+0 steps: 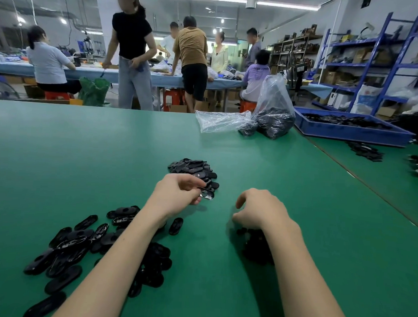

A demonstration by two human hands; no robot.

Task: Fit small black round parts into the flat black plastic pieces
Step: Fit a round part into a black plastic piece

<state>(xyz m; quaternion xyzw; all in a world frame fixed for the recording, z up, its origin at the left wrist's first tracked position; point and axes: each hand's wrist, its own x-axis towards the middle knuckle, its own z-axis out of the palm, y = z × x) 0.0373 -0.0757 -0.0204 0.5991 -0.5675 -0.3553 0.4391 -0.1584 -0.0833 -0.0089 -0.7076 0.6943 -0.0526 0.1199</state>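
At centre frame, the left hand (178, 195) pinches one flat black plastic piece (207, 194) at the near edge of a heap of such pieces (193, 168) on the green table (85, 154). The right hand (258, 211), fingers curled downward, hovers over a small dark pile (257, 245) of parts; whether it grips any cannot be told. More flat pieces (67, 248) lie scattered at lower left.

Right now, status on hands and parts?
Left hand holds a flat piece at the pile. Right hand curled over round parts. Nothing blocking.

Bare green table (73, 158) left; black pieces (193, 168) crowd centre.
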